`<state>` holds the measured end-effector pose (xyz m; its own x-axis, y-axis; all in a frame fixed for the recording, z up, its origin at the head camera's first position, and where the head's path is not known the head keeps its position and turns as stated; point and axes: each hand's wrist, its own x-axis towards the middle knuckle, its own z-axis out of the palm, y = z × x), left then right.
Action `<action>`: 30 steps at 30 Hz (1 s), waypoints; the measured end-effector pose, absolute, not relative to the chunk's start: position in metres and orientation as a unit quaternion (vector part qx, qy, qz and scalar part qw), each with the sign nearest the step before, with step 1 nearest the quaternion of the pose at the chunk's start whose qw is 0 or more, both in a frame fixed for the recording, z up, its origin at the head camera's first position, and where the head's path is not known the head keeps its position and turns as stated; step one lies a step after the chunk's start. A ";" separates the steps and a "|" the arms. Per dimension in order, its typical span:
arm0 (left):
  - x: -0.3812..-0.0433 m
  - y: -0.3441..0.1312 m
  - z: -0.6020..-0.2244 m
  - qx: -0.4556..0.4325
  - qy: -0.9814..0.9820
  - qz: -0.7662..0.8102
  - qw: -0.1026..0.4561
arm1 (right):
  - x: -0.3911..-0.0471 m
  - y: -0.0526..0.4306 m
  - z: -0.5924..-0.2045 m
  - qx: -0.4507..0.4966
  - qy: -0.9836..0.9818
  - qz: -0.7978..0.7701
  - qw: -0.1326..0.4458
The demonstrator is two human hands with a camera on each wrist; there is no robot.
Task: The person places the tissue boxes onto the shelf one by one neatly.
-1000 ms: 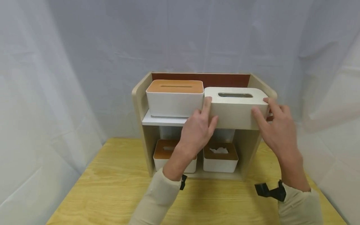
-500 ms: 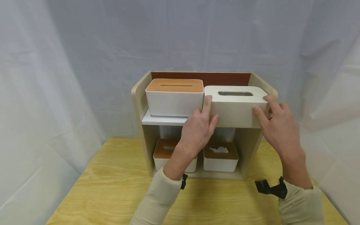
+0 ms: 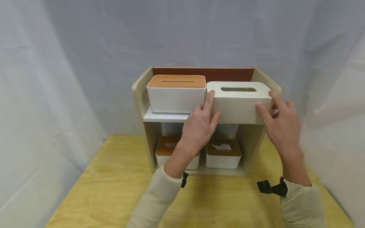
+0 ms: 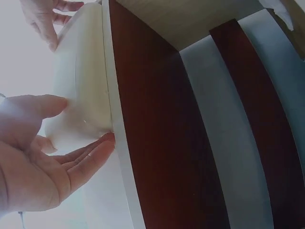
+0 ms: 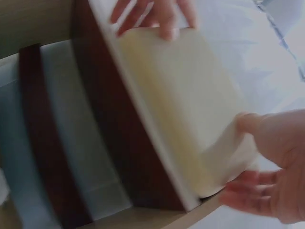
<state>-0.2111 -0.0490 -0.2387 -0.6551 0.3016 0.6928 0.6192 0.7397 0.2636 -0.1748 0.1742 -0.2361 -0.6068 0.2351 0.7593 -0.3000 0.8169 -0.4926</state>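
Note:
A cream tissue box (image 3: 236, 109) with a long slot in its lid sits on the right half of the upper shelf. Its left end is held by my left hand (image 3: 196, 126), thumb on the front face and fingers at the corner. My right hand (image 3: 282, 126) grips the opposite end, with the thumb in front and the fingers round the side. In the left wrist view, the left fingertips (image 4: 107, 143) lie along the box's end beside the shelf edge. The right wrist view, slightly blurred, shows the right thumb (image 5: 248, 123) against the front face.
Left of the cream box stands a white tissue box (image 3: 176, 99) with a wood-coloured lid. Two smaller lidded boxes stand below, the right one (image 3: 223, 160) with tissue showing. The wooden shelf unit (image 3: 139, 95) rests on a yellow wood-grain table (image 3: 114, 186), backed by white sheeting (image 3: 199, 34).
The head view has tilted slightly, so everything appears a little higher. Both hands and the cream tissue box keep their places against the shelf.

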 end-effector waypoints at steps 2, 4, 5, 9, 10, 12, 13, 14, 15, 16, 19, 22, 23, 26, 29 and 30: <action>-0.212 -0.048 -0.242 -0.271 -0.868 -0.248 0.335 | -0.178 0.173 -0.245 0.031 -0.811 0.324 0.487; -0.213 -0.046 -0.247 -0.290 -0.848 -0.247 0.368 | -0.181 0.170 -0.253 0.053 -0.779 0.325 0.533; -0.215 -0.046 -0.251 -0.302 -0.834 -0.247 0.390 | -0.182 0.169 -0.256 0.064 -0.769 0.321 0.549; -0.222 -0.041 -0.270 -0.344 -0.776 -0.239 0.472 | -0.187 0.163 -0.271 0.102 -0.756 0.286 0.581; -0.222 -0.040 -0.276 -0.349 -0.769 -0.232 0.483 | -0.187 0.162 -0.275 0.110 -0.758 0.279 0.579; -0.223 -0.038 -0.287 -0.353 -0.764 -0.211 0.497 | -0.189 0.159 -0.284 0.126 -0.758 0.276 0.577; -0.224 -0.037 -0.291 -0.355 -0.765 -0.198 0.501 | -0.189 0.158 -0.288 0.135 -0.756 0.279 0.576; -0.223 -0.036 -0.295 -0.354 -0.768 -0.186 0.501 | -0.190 0.157 -0.292 0.143 -0.753 0.284 0.576; -0.223 -0.036 -0.298 -0.353 -0.771 -0.175 0.500 | -0.191 0.157 -0.294 0.148 -0.751 0.286 0.577; -0.223 -0.035 -0.300 -0.353 -0.774 -0.166 0.499 | -0.191 0.156 -0.296 0.152 -0.748 0.289 0.578; -0.224 -0.034 -0.301 -0.352 -0.779 -0.155 0.495 | -0.193 0.154 -0.298 0.159 -0.743 0.299 0.578; -0.224 -0.035 -0.299 -0.353 -0.782 -0.155 0.490 | -0.194 0.154 -0.297 0.159 -0.744 0.299 0.576; -0.224 -0.035 -0.299 -0.354 -0.783 -0.155 0.487 | -0.195 0.154 -0.297 0.159 -0.744 0.300 0.575; -0.225 -0.035 -0.298 -0.356 -0.788 -0.158 0.477 | -0.196 0.152 -0.296 0.152 -0.746 0.297 0.576; -0.227 -0.034 -0.299 -0.350 -0.792 -0.157 0.476 | -0.198 0.151 -0.296 0.136 -0.749 0.287 0.581; -0.228 -0.033 -0.300 -0.347 -0.792 -0.155 0.477 | -0.199 0.150 -0.296 0.132 -0.749 0.283 0.584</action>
